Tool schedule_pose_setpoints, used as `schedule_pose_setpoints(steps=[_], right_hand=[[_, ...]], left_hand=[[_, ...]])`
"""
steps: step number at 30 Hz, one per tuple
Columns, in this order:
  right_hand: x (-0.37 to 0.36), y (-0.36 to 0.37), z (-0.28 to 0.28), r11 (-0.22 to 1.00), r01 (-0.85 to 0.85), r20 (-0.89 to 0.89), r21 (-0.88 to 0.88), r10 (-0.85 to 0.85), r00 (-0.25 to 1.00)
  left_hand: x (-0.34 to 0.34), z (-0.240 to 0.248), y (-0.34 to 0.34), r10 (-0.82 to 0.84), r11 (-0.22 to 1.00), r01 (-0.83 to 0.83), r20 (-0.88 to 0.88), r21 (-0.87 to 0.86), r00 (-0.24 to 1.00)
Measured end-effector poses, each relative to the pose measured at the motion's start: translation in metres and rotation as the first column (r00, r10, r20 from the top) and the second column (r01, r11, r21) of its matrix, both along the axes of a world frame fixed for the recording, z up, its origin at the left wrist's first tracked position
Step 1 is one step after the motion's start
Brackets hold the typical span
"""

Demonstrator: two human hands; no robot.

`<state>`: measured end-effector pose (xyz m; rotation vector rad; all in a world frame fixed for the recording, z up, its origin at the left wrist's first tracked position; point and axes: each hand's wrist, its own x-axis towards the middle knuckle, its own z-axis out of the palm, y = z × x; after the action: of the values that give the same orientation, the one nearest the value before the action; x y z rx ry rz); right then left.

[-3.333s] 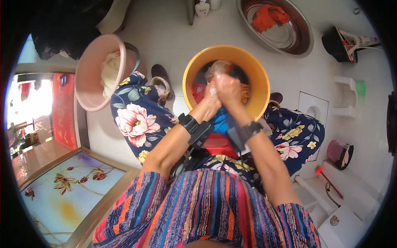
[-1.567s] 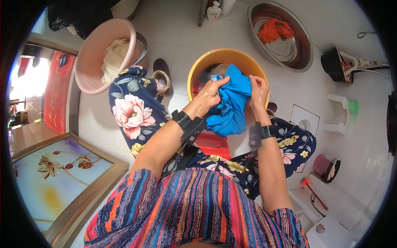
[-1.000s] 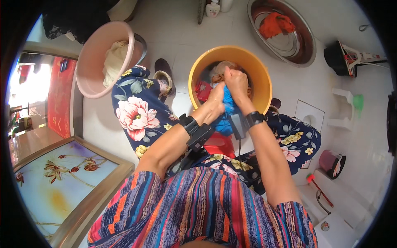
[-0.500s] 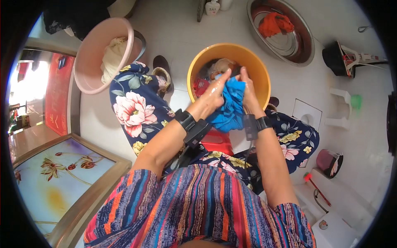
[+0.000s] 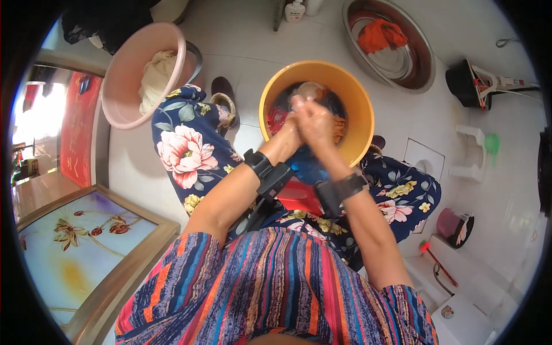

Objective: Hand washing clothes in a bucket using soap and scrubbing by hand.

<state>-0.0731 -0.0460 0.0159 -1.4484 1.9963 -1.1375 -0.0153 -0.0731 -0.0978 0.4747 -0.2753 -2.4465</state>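
My left hand (image 5: 292, 131) and my right hand (image 5: 315, 122) are pressed together over a yellow tub (image 5: 363, 109), the right one crossing over the left. Their fingers are closed and slightly blurred. A wet blue cloth (image 5: 309, 167) bunches below them, showing between my wrists at the tub's near side; the part within the hands is hidden. Dark water in the tub holds a pale cloth (image 5: 310, 92), a red piece (image 5: 277, 119) and an orange cloth (image 5: 339, 127).
At the left, a pink basin (image 5: 118, 86) holds a cream cloth (image 5: 156, 77). A metal basin (image 5: 424, 63) with an orange-red cloth (image 5: 380, 35) stands far right. A red stool (image 5: 299, 196) shows between my knees. Along the right are a dustpan (image 5: 463, 83) and a floor toilet brush (image 5: 440, 264).
My right hand has moved left and turned over my left hand. The blue cloth, spread between the hands before, now sits lower and is mostly covered by them.
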Motion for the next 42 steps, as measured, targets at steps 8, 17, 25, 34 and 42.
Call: schedule_pose_setpoints(steps=[8, 17, 25, 34, 42], right_hand=[[-0.075, -0.008, -0.055, 0.991, 0.046, -0.460, -0.124, -0.098, 0.882], [-0.072, 0.023, -0.018, 0.910, -0.194, 0.799, 0.365, -0.200, 0.567], [-0.131, 0.033, 0.003, 0.951, 0.280, 0.990, 0.130, -0.140, 0.018], [-0.126, 0.022, -0.043, 0.932, 0.353, 0.564, -0.078, -0.251, 0.787], [0.029, 0.021, 0.016, 0.963, -0.249, -0.148, -0.105, 0.232, 0.961]], left_hand=[[-0.030, 0.050, 0.018, -0.298, 0.928, 0.213, 0.265, 0.306, 0.917], [0.001, 0.079, -0.026, -0.197, 0.948, 0.286, 0.449, -0.139, 0.871], [0.010, 0.059, -0.019, 0.000, 0.383, 0.657, 0.711, -0.649, 0.703], [-0.016, 0.086, -0.008, 0.057, 0.973, 0.032, 0.373, -0.229, 0.926], [0.016, -0.002, -0.022, -0.214, 0.954, 0.283, -0.441, 0.095, 0.871]])
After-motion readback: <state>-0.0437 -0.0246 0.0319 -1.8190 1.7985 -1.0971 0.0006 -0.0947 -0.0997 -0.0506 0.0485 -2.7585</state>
